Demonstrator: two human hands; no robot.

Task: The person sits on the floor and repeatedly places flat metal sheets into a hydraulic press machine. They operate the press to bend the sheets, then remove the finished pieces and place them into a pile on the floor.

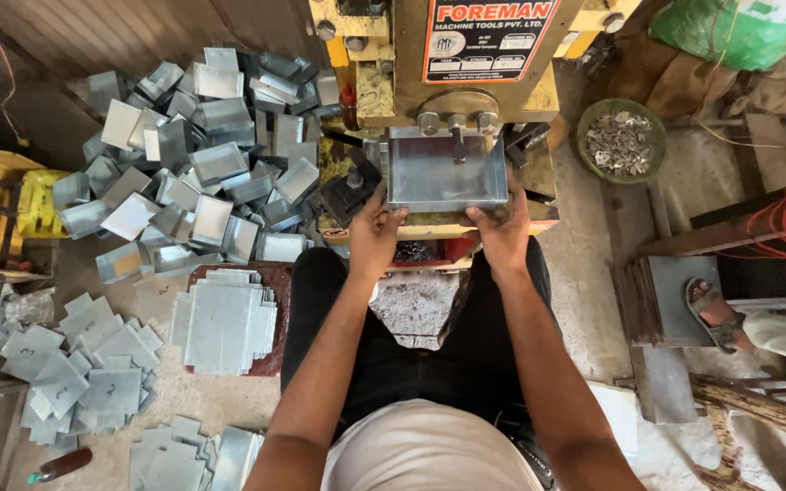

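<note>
Step in hand: seating a sheet-metal tray (446, 171) on the bed of the yellow press (466, 86), under the ram.
Left hand (373, 238) grips the tray's near left corner, fingers closed on the rim. Right hand (502, 235) grips the near right corner likewise. Both hands close to the tooling.

Tray: thin grey sheet, dull sheen, shallow rectangular form with folded-up walls, lying flat and square to the press.

Judgement: next move calls for the tray pushed true against its stops and both hands drawn clear before any stroke.

Surroundings: loose heap of folded trays (202, 155) on the floor to the left, edges sharp, jumbled at all angles. Neat stack of flat notched blanks (225, 323) nearer the knee. Green bowl (622, 141) of small metal offcuts, right of the press.
</note>
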